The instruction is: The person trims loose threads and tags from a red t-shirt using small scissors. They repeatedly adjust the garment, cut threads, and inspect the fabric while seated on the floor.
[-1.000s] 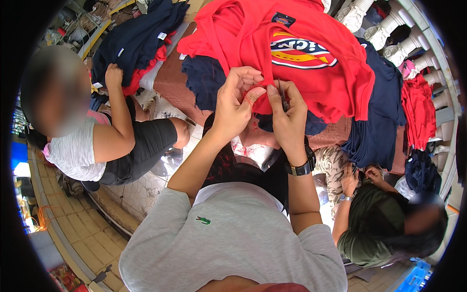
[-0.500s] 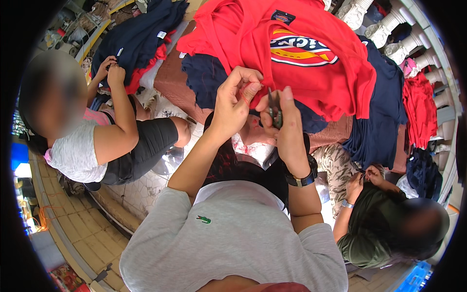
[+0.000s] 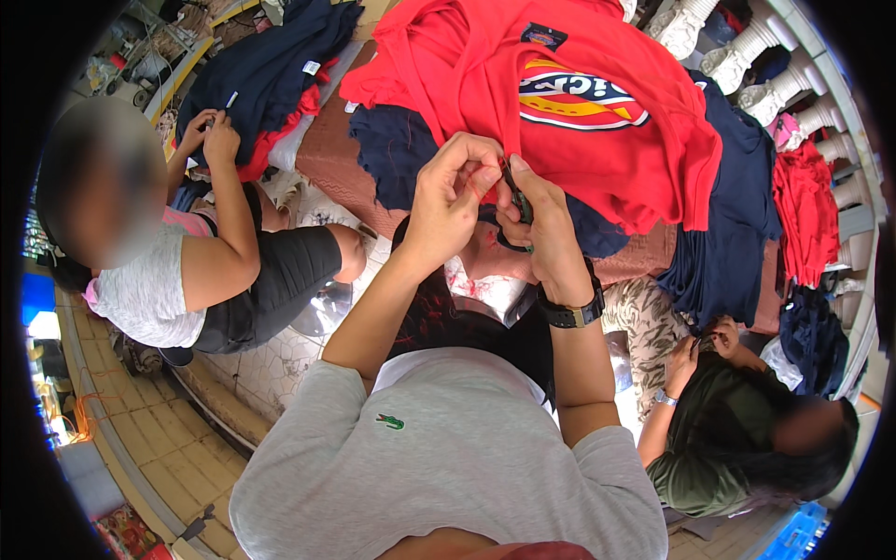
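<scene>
Holding snips [image 3: 521,205], right hand [image 3: 553,227]: long axis forward-left, toward red garment [image 3: 611,173].

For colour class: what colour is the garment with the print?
The garment is red, clearest in the head view.

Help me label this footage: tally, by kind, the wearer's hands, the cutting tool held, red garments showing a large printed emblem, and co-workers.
Wearer's left hand and right hand: 2
Scissors: 1
Red garment with large emblem: 1
Left-side co-worker and right-side co-worker: 2
Total: 6
</scene>
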The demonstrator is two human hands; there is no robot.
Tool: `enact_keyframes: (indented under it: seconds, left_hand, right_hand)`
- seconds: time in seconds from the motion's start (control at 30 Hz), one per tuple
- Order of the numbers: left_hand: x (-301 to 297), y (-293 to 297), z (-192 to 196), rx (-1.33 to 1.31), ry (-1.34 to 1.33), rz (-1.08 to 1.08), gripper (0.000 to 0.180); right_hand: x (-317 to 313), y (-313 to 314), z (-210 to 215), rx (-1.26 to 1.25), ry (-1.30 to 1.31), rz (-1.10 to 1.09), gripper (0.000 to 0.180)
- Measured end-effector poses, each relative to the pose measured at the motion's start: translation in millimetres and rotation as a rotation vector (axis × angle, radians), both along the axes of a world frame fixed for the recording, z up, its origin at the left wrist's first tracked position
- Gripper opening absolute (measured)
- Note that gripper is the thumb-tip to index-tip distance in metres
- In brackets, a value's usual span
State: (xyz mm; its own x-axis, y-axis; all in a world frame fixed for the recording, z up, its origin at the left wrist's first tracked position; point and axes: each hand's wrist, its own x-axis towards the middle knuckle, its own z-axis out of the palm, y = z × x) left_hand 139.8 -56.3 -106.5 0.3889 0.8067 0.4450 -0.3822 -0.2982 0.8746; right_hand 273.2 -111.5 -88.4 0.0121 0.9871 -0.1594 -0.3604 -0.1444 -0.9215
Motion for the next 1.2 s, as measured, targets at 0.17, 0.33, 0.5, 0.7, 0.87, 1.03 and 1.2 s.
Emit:
enact_keyframes:
  seconds: [0.17,0.33,0.5,0.7,0.87,1.03,1.2]
  left_hand:
    - [2.1,6.0,-11.1,0.072,0.020,0.112,0.008]
    - [9.9,-4.1,-4.0,-0.045,-0.142,0.101,0.007]
    - [3.3,6.6,-10.1,-0.016,0.038,0.114,0.007]
    - [3.7,11.7,-11.8,-0.042,0.111,0.111,0.006]
    - [4.1,15.4,-7.8,-0.131,0.050,0.001,0.009]
    - [7.6,13.2,-10.7,-0.118,0.020,-0.007,0.010]
    - [2.6,11.5,-9.7,-0.091,0.087,-0.024,0.011]
  right_hand:
    - [0.5,0.0,-8.9,0.089,0.024,0.015,0.040]
    - [-9.8,-14.4,10.2,0.317,-0.185,-0.414,0.032]
    - [-8.9,-3.7,-5.3,0.400,-0.513,-0.382,0.013]
    - [-3.7,5.0,-14.8,0.603,-0.640,-0.470,0.010]
    - [-1.3,6.7,-13.0,0.552,-0.749,-0.506,0.010]
    - [-20.7,-22.9,5.0,0.328,-0.472,-0.401,0.030]
    - [-19.7,-13.4,-8.1,0.135,-0.265,-0.262,0.043]
